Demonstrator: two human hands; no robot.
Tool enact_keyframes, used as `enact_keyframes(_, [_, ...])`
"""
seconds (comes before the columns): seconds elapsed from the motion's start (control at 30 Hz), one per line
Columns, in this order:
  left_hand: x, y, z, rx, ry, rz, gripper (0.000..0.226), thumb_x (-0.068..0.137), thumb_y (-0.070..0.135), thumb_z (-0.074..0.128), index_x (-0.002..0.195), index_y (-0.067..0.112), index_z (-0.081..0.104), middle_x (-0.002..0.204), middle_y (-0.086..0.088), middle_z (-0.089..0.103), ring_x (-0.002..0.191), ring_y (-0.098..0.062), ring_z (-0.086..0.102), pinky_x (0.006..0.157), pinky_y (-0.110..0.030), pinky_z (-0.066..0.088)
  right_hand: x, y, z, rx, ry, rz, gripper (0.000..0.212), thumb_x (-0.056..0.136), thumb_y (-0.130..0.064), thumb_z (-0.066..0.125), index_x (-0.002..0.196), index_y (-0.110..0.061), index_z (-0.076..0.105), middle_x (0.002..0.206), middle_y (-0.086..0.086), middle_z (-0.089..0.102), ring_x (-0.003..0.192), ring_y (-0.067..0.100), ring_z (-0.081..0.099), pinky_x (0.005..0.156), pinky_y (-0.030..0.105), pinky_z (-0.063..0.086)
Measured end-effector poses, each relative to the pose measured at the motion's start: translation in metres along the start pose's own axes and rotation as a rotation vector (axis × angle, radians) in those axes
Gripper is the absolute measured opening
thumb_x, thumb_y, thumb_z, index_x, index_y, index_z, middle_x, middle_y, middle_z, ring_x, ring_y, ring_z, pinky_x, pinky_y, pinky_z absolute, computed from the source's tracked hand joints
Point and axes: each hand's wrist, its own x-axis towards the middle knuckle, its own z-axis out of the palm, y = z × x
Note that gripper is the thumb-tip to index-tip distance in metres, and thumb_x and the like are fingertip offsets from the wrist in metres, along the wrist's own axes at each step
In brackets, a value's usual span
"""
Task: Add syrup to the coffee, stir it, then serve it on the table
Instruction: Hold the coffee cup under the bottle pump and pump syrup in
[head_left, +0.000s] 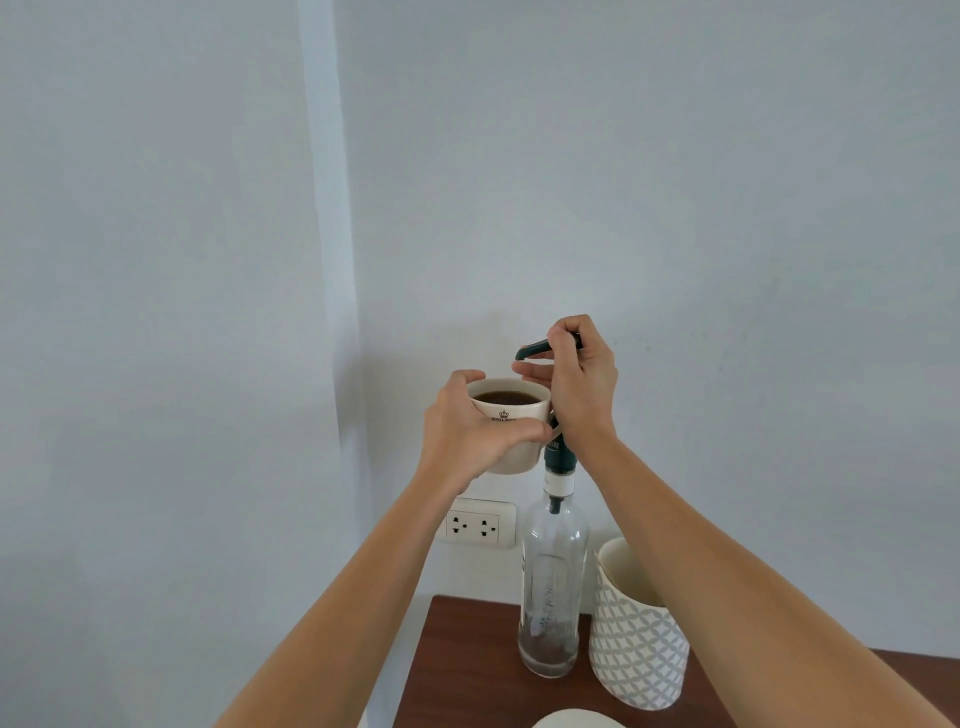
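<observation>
A white cup (511, 415) of dark coffee is held up in the air by my left hand (470, 428), which wraps around its side. A tall clear syrup bottle (553, 582) stands on the brown table (467, 660), nearly empty, with a little dark syrup at its bottom. Its dark green pump head (535, 348) rises above the cup, spout pointing left over the coffee. My right hand (576, 379) is closed over the top of the pump.
A white cup-like container with a grey lattice pattern (636, 639) stands right of the bottle, partly behind my right forearm. A double wall socket (478, 525) sits on the pale wall behind. The rim of a white dish (574, 719) shows at the bottom edge.
</observation>
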Motion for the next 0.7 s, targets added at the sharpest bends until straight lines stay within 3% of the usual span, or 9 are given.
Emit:
enact_keyframes(0.13, [0.0013,0.0,0.0008,-0.003,0.003,0.001,0.095,0.052,0.035,0.095,0.134,0.022,0.049,0.119,0.005,0.059,0.109,-0.018,0.06,0.076,-0.027,0.05,0.0021,0.002,0.0011,-0.005,0.02,-0.025,0.017,0.096,-0.014,0.047,0.081,-0.011,0.056,0.081,0.026,0.071,0.063,0.031,0.076,0.062,0.034,0.056])
enact_keyframes(0.27, [0.0015,-0.0003,0.0004,-0.011,0.007,-0.001,0.093,0.053,0.034,0.095,0.133,0.022,0.05,0.117,0.007,0.058,0.108,-0.017,0.059,0.078,-0.027,0.049,0.0023,0.0032,0.0017,-0.005,0.025,-0.033,0.017,0.096,-0.013,0.047,0.082,-0.008,0.056,0.067,0.014,0.073,0.061,0.032,0.075,0.064,0.041,0.059])
enact_keyframes(0.47, [0.0013,-0.0001,0.0,-0.023,0.007,0.0,0.094,0.053,0.033,0.096,0.134,0.02,0.05,0.117,0.006,0.056,0.11,-0.018,0.058,0.081,-0.029,0.051,0.0013,0.0023,0.0025,0.002,0.037,-0.035,0.018,0.095,-0.011,0.046,0.081,-0.008,0.057,0.063,0.009,0.072,0.058,0.031,0.075,0.061,0.039,0.058])
enact_keyframes(0.7, [0.0012,0.0006,-0.0005,-0.031,0.008,0.002,0.092,0.053,0.033,0.096,0.133,0.02,0.051,0.117,0.006,0.058,0.108,-0.017,0.059,0.076,-0.026,0.049,0.002,0.0028,0.0028,-0.027,0.042,-0.048,0.018,0.094,-0.009,0.045,0.082,-0.005,0.057,0.06,0.007,0.071,0.058,0.029,0.075,0.058,0.035,0.058])
